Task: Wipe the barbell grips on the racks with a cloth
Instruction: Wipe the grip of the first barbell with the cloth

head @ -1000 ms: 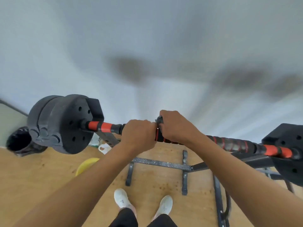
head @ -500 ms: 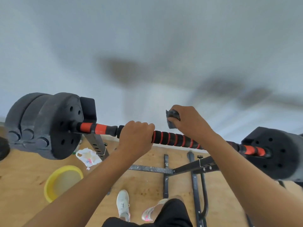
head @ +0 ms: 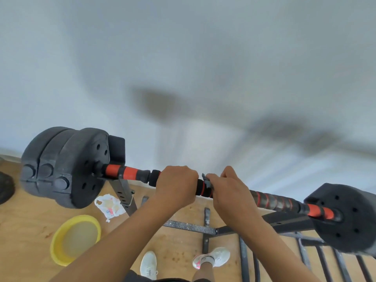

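A barbell [head: 272,201] with a black and red ribbed grip lies across a dark metal rack [head: 284,222], with black plates on its left end [head: 67,165] and right end [head: 350,218]. My left hand [head: 176,185] is closed around the grip left of centre. Just to its right, my right hand [head: 227,192] presses a small grey cloth [head: 207,180] onto the grip; only a corner of the cloth shows above my fingers. The two hands are almost touching.
A yellow bowl [head: 59,249] sits on the wooden floor at lower left, with a crumpled plastic bag [head: 109,206] beside the left rack post [head: 124,192]. Rack base bars [head: 189,225] run in front of my white shoes. A white wall stands behind.
My right hand has come down from above the bar and slid left with the cloth, back against my left hand. The view has shifted slightly.
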The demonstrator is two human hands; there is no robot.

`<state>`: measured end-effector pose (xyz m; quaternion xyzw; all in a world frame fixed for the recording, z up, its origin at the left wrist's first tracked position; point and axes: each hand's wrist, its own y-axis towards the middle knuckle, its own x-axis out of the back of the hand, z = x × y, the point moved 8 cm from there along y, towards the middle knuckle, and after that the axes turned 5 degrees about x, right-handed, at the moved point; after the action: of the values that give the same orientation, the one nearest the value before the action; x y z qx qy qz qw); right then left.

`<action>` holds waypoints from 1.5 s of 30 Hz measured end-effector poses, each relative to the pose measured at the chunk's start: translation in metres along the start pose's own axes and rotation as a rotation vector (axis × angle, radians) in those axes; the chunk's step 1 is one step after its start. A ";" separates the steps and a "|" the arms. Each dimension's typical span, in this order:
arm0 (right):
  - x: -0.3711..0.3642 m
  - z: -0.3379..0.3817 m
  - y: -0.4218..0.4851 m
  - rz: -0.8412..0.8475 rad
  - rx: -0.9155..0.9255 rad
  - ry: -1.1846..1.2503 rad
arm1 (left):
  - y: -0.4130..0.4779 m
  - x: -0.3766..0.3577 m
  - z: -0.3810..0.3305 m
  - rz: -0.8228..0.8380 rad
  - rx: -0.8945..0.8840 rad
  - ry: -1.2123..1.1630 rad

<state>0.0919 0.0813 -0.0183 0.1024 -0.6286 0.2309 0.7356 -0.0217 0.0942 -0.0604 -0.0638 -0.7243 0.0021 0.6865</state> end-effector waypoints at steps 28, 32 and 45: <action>0.004 -0.006 -0.006 -0.073 -0.105 0.038 | 0.039 -0.027 -0.015 0.907 -0.096 -0.376; 0.009 -0.010 0.002 -0.092 -0.090 0.052 | 0.023 -0.002 -0.014 0.008 -0.051 -0.045; -0.012 -0.007 0.000 -0.050 -0.208 0.057 | 0.036 -0.030 -0.007 0.836 -0.082 -0.339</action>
<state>0.0967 0.0820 -0.0311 0.0346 -0.6251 0.1486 0.7655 -0.0098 0.1266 -0.0935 -0.3766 -0.7381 0.2611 0.4952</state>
